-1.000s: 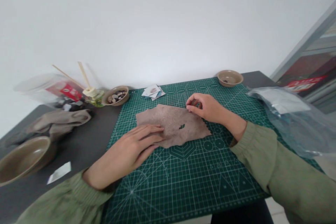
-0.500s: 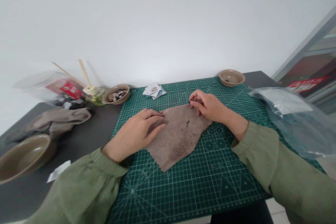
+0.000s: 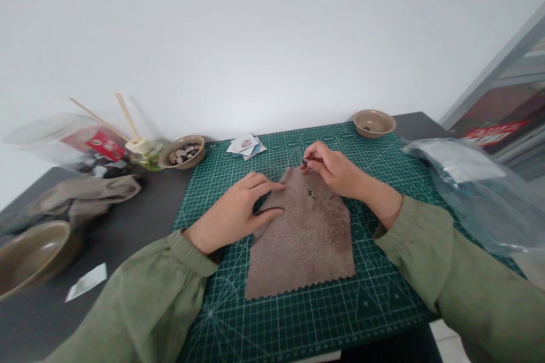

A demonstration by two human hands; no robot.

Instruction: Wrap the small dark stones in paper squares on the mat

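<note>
A grey-brown piece of cloth (image 3: 304, 238) with a zigzag-cut near edge lies on the green cutting mat (image 3: 392, 306). Small dark marks or a slit show in its upper middle. My left hand (image 3: 242, 204) rests on the cloth's left side, thumb and forefinger stretched apart. At the far edge of the cloth my right hand (image 3: 330, 167) is closed in a pinch on a small dark pebble (image 3: 304, 163), partly hidden by the fingers.
A bowl of pebbles (image 3: 185, 153) and small paper cards (image 3: 247, 145) stand at the back, another bowl (image 3: 374, 123) back right. Left are a reed diffuser (image 3: 147, 154), a plastic jar (image 3: 85, 144), crumpled cloth (image 3: 93, 193) and a bowl (image 3: 34, 255). A plastic bag (image 3: 472, 193) lies right.
The cloth has turned, so its zigzag edge now faces me and spreads wider. My left hand has moved right across it. My right hand stays near the far edge, the dark pebble showing more clearly.
</note>
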